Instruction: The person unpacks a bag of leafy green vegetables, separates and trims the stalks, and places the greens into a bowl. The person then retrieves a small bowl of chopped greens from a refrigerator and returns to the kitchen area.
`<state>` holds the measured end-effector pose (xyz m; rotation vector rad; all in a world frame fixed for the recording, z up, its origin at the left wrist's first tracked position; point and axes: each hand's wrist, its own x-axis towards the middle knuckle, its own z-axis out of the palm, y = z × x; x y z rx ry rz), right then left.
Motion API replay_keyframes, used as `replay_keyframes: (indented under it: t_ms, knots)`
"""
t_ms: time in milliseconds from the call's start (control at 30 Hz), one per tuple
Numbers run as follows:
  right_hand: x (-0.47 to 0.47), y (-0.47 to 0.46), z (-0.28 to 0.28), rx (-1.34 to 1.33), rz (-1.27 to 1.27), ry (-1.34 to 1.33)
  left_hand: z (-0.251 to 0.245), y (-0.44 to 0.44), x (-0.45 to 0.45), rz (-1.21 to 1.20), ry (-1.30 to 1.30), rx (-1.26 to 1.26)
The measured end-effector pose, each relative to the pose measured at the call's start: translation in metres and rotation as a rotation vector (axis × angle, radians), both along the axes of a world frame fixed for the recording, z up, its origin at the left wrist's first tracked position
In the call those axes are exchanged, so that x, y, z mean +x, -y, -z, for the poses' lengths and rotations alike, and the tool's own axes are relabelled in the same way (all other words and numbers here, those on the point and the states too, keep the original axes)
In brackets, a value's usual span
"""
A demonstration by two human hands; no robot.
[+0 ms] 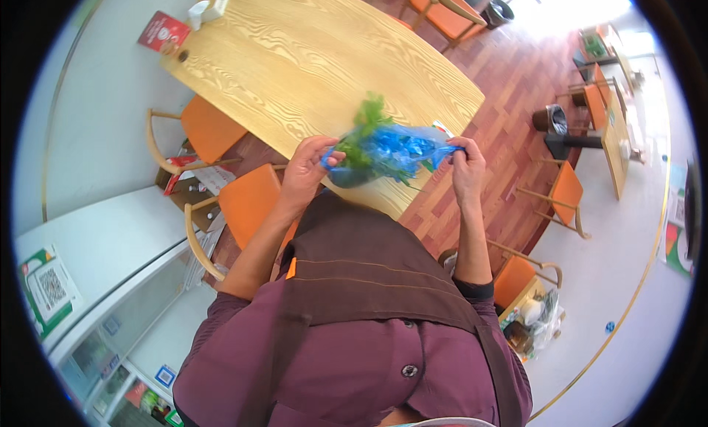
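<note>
A thin blue plastic bag (406, 145) is stretched between my two hands above the near end of a wood-grain table (326, 56). My left hand (310, 167) pinches one handle of the bag. On the other side my right hand (469, 167) grips the bag's gathered opposite end. Leafy green herbs (369, 117) stick out past the bag's far edge, and more leaves show inside. A dark rounded shape is blurred at the bag's lower left, so I cannot tell what it is. A small printed item lies partly hidden behind the bag at the table's edge.
Orange-seated wooden chairs (251, 206) stand along the table's left side. A tissue box (213, 5) and a red card (163, 31) sit at its far left. Bins (549, 119), further chairs and tables line the right side. A glass-fronted cabinet (138, 316) is at lower left.
</note>
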<state>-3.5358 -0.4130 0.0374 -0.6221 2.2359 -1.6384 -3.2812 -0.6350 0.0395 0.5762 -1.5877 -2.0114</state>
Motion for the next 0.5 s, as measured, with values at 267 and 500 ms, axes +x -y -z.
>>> replay_keyframes:
  t_ms: [267,500]
  knots:
    - [0.015,-0.014,-0.002,0.242,-0.001,0.033,-0.027,0.008,0.001,0.159,0.065,0.713]
    - [0.016,-0.004,-0.031,0.465,-0.072,-0.544,-0.040,-0.019,0.002,0.180,0.293,0.402]
